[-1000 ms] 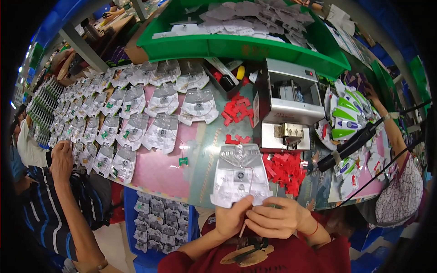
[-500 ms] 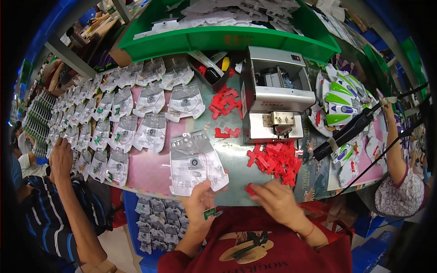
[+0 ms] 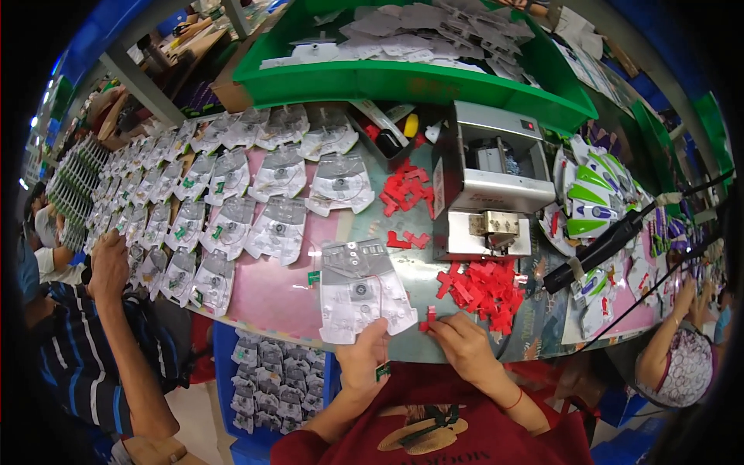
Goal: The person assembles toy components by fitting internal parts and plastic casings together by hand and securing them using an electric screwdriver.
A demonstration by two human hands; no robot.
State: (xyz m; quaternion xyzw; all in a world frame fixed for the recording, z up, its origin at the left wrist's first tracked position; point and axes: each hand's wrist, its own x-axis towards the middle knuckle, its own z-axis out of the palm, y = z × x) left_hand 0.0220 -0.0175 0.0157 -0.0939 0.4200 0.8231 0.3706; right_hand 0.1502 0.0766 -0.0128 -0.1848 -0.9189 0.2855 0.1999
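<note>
My left hand [image 3: 363, 358] grips the near edge of a grey-and-white plastic housing [image 3: 360, 293], held face up over the bench's front edge. Thin red wire runs across its inner side. One small green circuit board [image 3: 383, 372] dangles beside my left wrist, and another green board [image 3: 313, 278] shows at the housing's left edge. Just right of the housing, my right hand [image 3: 463, 345] pinches a small red plastic piece [image 3: 430, 318] between thumb and fingers, apart from the housing. A heap of similar red pieces [image 3: 487, 296] lies just beyond that hand.
Rows of similar housings [image 3: 225, 225] cover the bench's left side. A metal machine [image 3: 496, 178] stands behind the red heap, with a green bin [image 3: 418, 81] of white parts farther back. White-green shells [image 3: 593, 198] lie right. A co-worker's arm [image 3: 116, 294] reaches in at left; a blue crate [image 3: 225, 364] stands below.
The whole view has shifted, scenery moving right and down. The red piece in my right hand now stands more upright. A green board has come into sight at the housing's left edge.
</note>
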